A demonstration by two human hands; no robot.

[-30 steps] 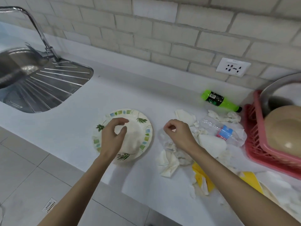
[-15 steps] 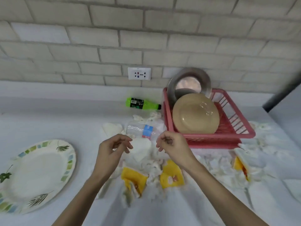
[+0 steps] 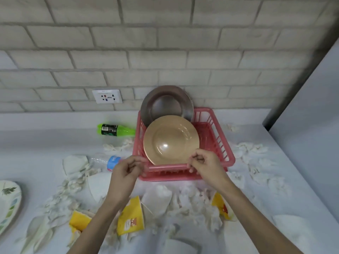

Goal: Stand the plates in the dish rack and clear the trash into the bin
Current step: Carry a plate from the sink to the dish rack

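Note:
A red dish rack (image 3: 226,143) stands on the white counter against the brick wall. In it a tan plate (image 3: 170,140) stands upright, with a steel plate (image 3: 166,103) upright behind it. My left hand (image 3: 126,174) and my right hand (image 3: 208,166) are at the rack's front rim, thumb above and fingers below it, pinching the rim. A patterned plate (image 3: 9,204) lies flat at the far left edge, partly cut off. Crumpled tissues (image 3: 194,200) and yellow paper cups (image 3: 131,219) litter the counter in front. No bin shows.
A green bottle (image 3: 115,129) and a clear bottle with a blue label (image 3: 111,161) lie left of the rack. More tissues (image 3: 255,151) lie to its right. White cups (image 3: 291,228) sit near the front. A wall socket (image 3: 107,96) and a grey panel (image 3: 311,116) border the counter.
My view swung right from the sink and patterned plate to the dish rack. Both hands left the plate and tissues and moved forward to the rack's front rim.

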